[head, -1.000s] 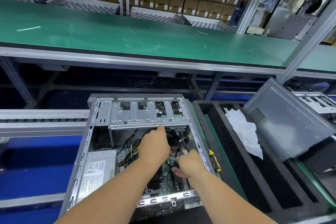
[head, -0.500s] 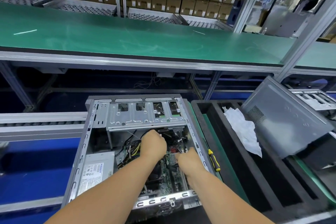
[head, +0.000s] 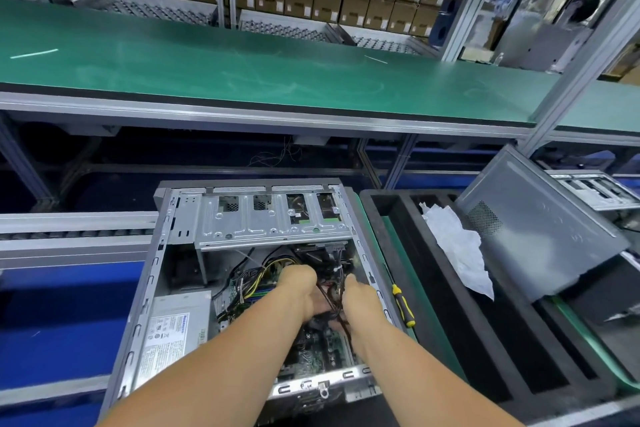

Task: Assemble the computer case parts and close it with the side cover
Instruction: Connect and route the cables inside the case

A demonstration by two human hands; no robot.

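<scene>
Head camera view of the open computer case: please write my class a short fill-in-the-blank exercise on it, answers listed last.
1. Both hands, left hand and right hand, reach into the open grey metal computer case among its ____.
2. The yellow-and-black screwdriver lies to the ____ of the case.
3. The crumpled white paper rests in the ____ foam tray.

Answers: cables; right; black

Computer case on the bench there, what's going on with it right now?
A person is working inside the open computer case, which lies on its side with no cover on. Both hands are down among the cables over the motherboard: the left hand and right hand each seem to grip part of the dark bundle. The side cover leans in the foam tray to the right, and a screwdriver lies unused beside the case.
</scene>
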